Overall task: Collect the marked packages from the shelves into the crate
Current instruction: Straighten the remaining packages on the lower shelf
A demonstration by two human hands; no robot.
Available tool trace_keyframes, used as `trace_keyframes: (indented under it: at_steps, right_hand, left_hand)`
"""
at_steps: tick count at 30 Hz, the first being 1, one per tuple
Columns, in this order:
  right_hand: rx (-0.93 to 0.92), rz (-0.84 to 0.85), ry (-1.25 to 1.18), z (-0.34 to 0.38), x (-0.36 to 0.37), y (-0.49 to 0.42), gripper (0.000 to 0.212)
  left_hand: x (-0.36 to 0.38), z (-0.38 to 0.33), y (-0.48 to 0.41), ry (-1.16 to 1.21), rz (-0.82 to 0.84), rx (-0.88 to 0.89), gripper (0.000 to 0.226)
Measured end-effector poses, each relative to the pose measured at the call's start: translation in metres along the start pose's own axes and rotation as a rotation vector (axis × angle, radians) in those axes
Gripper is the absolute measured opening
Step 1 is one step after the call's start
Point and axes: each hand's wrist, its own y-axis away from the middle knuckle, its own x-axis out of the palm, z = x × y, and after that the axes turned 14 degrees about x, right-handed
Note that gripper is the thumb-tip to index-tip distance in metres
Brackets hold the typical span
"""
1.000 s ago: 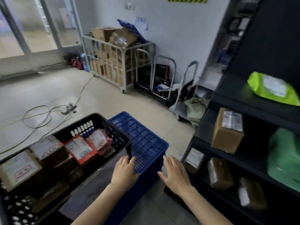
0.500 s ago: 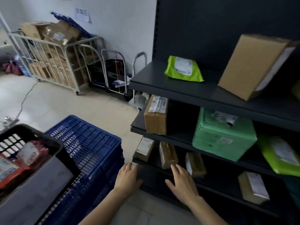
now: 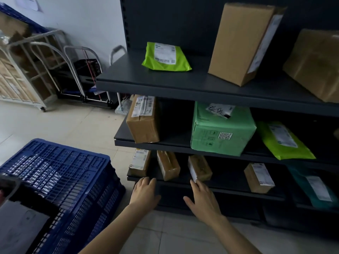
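From the head camera, the left hand and right hand reach toward the front edge of the lowest shelf of the dark shelving, fingers straight and slightly spread, holding nothing. The right fingertips are just below a small taped brown box; whether they touch it cannot be told. On that shelf also stand a labelled box, another taped box and, well to the right, a fourth small box, while a blue plastic crate sits on the floor left of the hands.
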Motion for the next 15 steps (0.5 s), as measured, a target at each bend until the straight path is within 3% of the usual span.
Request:
trace_keyframes:
  at_steps: [9, 15]
  right_hand:
    - [0.066, -0.029, -0.12, 0.006, 0.07, -0.062, 0.067]
    - [0.07, -0.204, -0.172, 0.024, 0.125, -0.156, 0.073]
  left_hand:
    - [0.059, 0.061, -0.038, 0.044, -0.019, -0.11, 0.075]
    - [0.113, 0.125, -0.106, 0.045, -0.288, -0.247, 0.085]
